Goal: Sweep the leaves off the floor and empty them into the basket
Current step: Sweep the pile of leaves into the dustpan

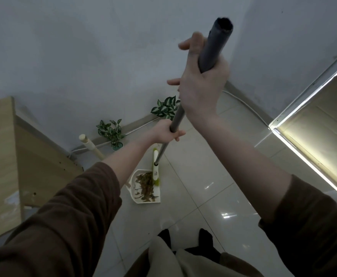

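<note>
I hold a long grey broom handle (213,50) with both hands. My right hand (201,84) grips it near the dark top end. Lower down the pole, my left hand (166,131) is closed around it. The broom's white and green head (155,172) rests at the far edge of a white dustpan (132,181) lying on the tiled floor. Brown dried leaves (145,185) are piled inside the dustpan. No basket is in view.
Two small potted plants (111,132) (166,106) stand along the grey wall's base. A wooden furniture panel (1,156) fills the left side, a pale wooden leg (89,144) beside it. A lit cabinet edge (311,140) runs along the right. My feet (185,240) are below.
</note>
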